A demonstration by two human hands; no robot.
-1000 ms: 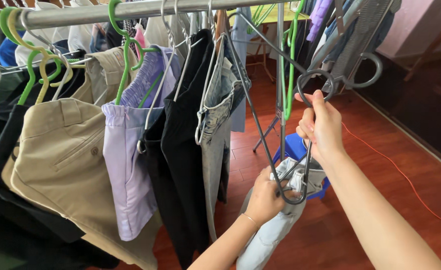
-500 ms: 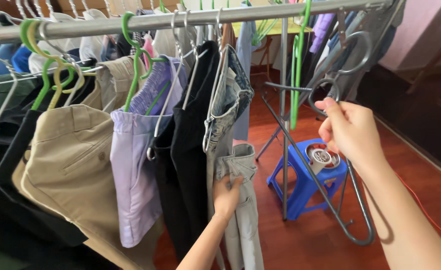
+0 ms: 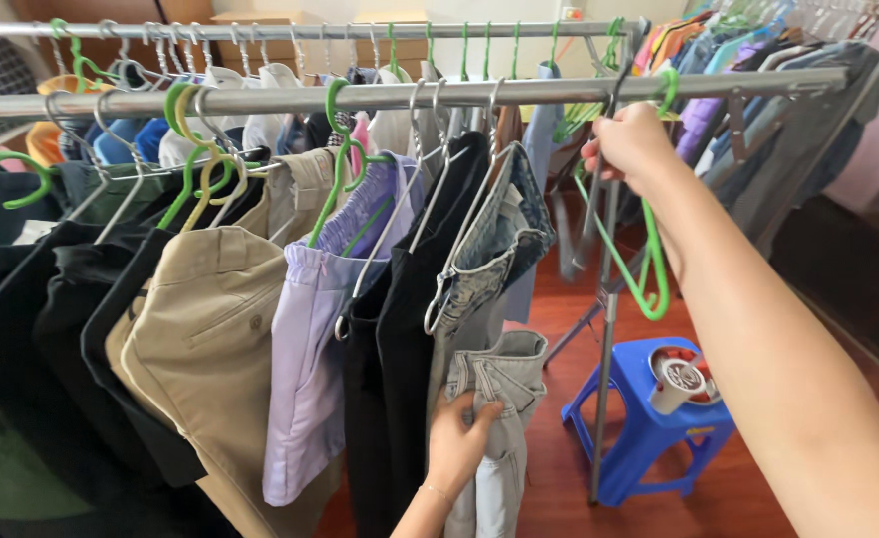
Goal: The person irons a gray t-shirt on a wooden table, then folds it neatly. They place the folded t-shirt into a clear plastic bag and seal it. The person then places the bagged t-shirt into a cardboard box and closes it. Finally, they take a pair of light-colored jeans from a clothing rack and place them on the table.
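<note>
Rails: two steel rails up there
Hands: your two, left hand, right hand
Stools: one blue stool
Lilac skirts: one lilac skirt

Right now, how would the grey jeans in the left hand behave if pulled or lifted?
The grey jeans probably flop: they hang in folds below the left hand. Thick seams suggest some weight. They would likely swing from the metal hanger, not slide off.

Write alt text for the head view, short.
Right hand holds a hanger hook at the metal rail while left hand grips pale jeans hanging among clothes. A blue stool stands on the wood floor.
</note>
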